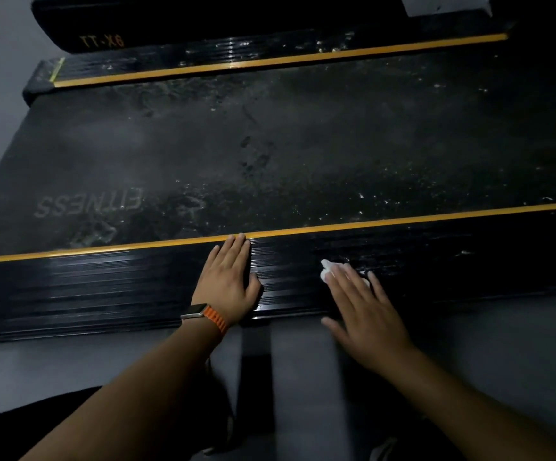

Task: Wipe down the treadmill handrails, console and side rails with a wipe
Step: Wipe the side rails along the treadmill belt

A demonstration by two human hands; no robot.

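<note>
The near side rail (103,287) of the treadmill is black and ribbed, with a yellow stripe along its inner edge. My left hand (228,277) lies flat on it with straight fingers, a watch on an orange strap at the wrist. To its right, my right hand (363,304) presses a white wipe (328,269) onto the same rail with straight fingers; only the wipe's edges show past the fingertips. Dusty specks dot the rail to the right of the wipe.
The dark, dusty running belt (303,144) with faded lettering stretches beyond the near rail. The far side rail (270,59) with its yellow stripe runs behind it. Grey floor (469,327) lies under my arms, and a dark upright bar stands between them.
</note>
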